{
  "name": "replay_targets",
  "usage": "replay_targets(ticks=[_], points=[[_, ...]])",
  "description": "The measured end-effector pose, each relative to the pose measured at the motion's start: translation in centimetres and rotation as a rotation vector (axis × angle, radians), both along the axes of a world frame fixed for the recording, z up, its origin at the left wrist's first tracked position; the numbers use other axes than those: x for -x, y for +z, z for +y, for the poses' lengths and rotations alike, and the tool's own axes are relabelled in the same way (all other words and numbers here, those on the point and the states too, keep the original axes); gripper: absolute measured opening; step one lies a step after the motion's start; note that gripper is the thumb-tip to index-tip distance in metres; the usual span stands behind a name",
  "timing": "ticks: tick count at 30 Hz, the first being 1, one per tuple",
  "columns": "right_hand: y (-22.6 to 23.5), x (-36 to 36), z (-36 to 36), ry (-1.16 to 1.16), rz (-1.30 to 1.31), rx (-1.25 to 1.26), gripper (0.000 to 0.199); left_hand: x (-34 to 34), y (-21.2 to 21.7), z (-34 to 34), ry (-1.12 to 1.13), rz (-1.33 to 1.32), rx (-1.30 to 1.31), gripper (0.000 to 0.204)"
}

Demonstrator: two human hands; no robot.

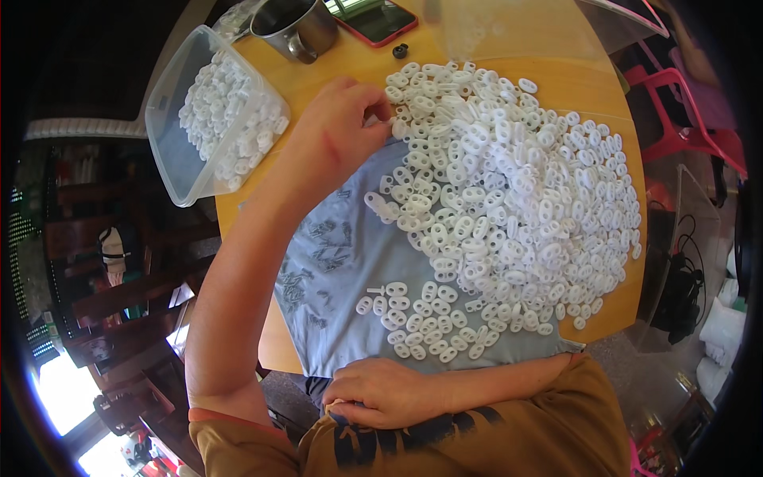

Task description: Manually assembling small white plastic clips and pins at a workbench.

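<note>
A large heap of small white oval plastic pieces, each with two holes [517,183], covers much of the grey cloth [318,246]. My left hand [342,123] reaches to the heap's far left edge. Its thumb and forefinger are pinched together at one of the white pieces there. Close to my body, at the near table edge, my right hand [377,393] lies with its fingers curled in; whatever is inside them is hidden. A smaller spread of the same pieces [429,322] lies flat on the cloth just beyond the right hand.
Left of my left forearm stands a clear plastic tub [187,179] partly filled with white pieces. A metal mug [294,32], a phone in a red case [377,20] and a small black object [400,51] are at the back. A red chair [675,111] stands beyond the table's right side.
</note>
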State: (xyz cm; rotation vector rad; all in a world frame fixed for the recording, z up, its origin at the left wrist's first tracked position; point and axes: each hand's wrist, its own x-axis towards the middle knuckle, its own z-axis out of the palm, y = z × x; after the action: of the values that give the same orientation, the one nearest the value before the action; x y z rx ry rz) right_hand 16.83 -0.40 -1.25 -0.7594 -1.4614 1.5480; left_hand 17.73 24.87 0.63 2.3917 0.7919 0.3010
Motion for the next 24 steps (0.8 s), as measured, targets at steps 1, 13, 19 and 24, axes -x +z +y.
replay_targets(ticks=[1,13,19,24], points=[[0.0,0.0,0.0,0.000,0.001,0.000,0.015,0.0,0.0,0.1,-0.003,0.006,0.044,0.013],[-0.3,0.0,0.0,0.003,0.020,0.017,0.013,0.8,1.5,-2.1,0.172,-0.105,0.534,0.012],[-0.1,0.1,-0.2,0.001,0.008,0.021,0.013,1.6,0.9,-2.7,0.266,-0.185,0.208,0.021],[-0.2,0.1,0.0,0.013,-0.004,0.025,0.013,1.0,0.6,-2.2,0.218,-0.061,0.024,0.029]])
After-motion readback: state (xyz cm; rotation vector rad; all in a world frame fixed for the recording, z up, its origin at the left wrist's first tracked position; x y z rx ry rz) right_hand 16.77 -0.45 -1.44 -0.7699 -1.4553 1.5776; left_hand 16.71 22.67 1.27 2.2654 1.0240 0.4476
